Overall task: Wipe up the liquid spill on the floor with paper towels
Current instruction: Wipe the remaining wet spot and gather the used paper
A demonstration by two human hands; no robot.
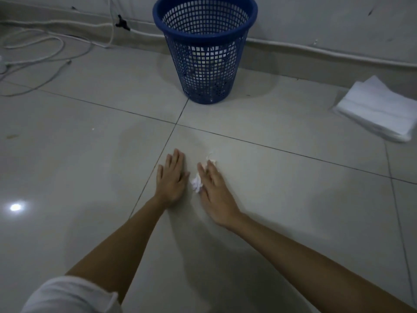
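My right hand (214,188) lies flat with straight fingers on a crumpled white paper towel (196,183), pressing it onto the grey floor tiles. Bits of the towel stick out at the fingertips and beside the thumb. My left hand (172,177) rests flat on the tile just to the left, fingers straight, holding nothing. A faint damp sheen (135,141) shows on the tile ahead of my hands, near the grout cross.
A blue mesh waste basket (205,10) stands ahead by the wall, with crumpled paper inside. A stack of clean white paper towels (379,109) lies on the floor at the right. Loose white cables (45,48) trail along the far left.
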